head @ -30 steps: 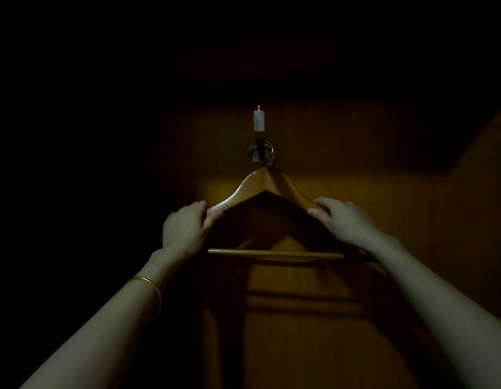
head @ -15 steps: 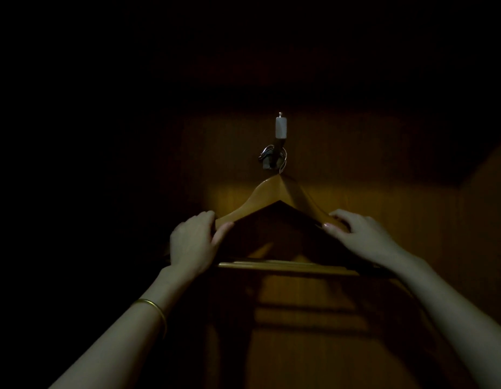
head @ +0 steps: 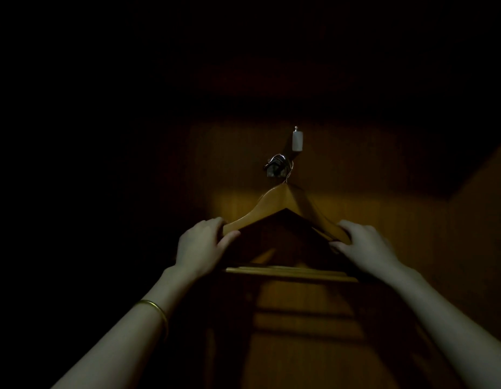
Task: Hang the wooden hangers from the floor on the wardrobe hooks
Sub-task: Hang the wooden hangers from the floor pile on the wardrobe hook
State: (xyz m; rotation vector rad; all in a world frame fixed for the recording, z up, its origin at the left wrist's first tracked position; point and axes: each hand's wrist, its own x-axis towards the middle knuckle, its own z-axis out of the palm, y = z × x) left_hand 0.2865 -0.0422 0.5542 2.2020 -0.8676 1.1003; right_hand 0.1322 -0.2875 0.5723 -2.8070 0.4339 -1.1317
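Note:
A wooden hanger (head: 283,202) hangs against the dim wardrobe back panel, its wire hook looped at the metal wardrobe hook (head: 276,165). My left hand (head: 200,247) grips the hanger's left shoulder end, thumb under and fingers over. At the right shoulder end my right hand (head: 364,245) holds the wood the same way. The hanger's lower crossbar (head: 291,273) shows between my wrists. More wooden edges seem to lie just behind it; I cannot tell whether that is a second hanger.
A small white cap (head: 297,140) sticks up above the hook. The wood-grain back panel (head: 384,234) is lit only around the hanger. The wardrobe's left side, the top and the right side wall (head: 479,220) are almost black.
The whole scene has slid right and down in view as my head moved. Both hands have closed more firmly around the hanger's shoulder ends; the hanger stays at the hook.

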